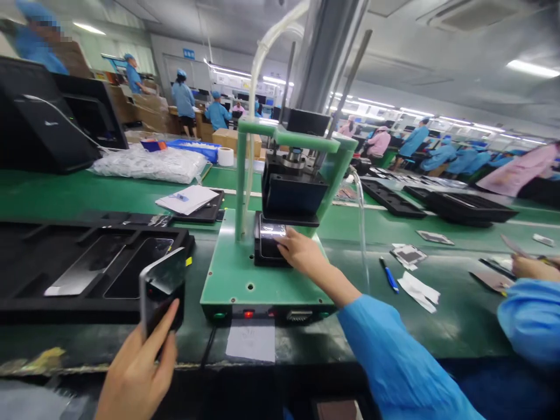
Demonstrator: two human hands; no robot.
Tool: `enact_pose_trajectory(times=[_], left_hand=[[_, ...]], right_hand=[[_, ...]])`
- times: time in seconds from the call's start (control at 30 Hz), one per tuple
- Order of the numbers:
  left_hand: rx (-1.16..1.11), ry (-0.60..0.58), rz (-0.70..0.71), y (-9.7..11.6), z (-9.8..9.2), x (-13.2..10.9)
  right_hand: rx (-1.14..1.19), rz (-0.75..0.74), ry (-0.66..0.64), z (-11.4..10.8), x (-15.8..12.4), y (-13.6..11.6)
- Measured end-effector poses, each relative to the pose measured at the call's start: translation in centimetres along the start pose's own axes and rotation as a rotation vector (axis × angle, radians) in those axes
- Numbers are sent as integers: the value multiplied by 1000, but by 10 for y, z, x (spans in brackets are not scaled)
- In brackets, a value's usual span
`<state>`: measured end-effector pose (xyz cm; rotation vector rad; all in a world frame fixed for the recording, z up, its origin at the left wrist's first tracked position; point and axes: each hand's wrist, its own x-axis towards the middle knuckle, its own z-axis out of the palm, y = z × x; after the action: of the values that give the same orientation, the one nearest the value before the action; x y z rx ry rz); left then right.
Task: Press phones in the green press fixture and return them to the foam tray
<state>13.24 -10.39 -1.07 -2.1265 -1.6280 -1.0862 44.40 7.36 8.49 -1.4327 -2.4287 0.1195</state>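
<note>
My left hand [142, 364] is closed around a smartphone [164, 286] with a silver edge, held tilted upright in front of the black tray. My right hand [301, 251], in a blue sleeve, reaches into a green press machine [223, 286]. Its fingers are closed at the right edge of a second smartphone [269, 236], which lies in the black holder [273, 261] on the machine's base. Above that phone hangs the black press block [295, 195], raised with a gap below it. My right fingertips are partly hidden by the hand itself.
A black tray [26, 303] with phone-shaped panels lies left. A blue pen [388, 275] and white paper scraps [419, 291] lie right. A co-worker's hand [536, 268] works at the far right. Behind are a plastic-bag pile [151, 165], a paper roll [226, 156] and more black trays [470, 208].
</note>
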Motion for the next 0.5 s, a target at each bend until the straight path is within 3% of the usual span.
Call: enact_pose_trajectory(times=[0.2, 0.37, 0.5], left_hand=[[341, -18, 276, 10, 27, 45], [361, 6, 270, 8, 38, 49], [353, 3, 289, 7, 40, 47]], right_hand=[[-122, -311, 48, 3, -76, 33], [-386, -456, 164, 17, -107, 51], [-604, -610, 141, 21, -120, 71]])
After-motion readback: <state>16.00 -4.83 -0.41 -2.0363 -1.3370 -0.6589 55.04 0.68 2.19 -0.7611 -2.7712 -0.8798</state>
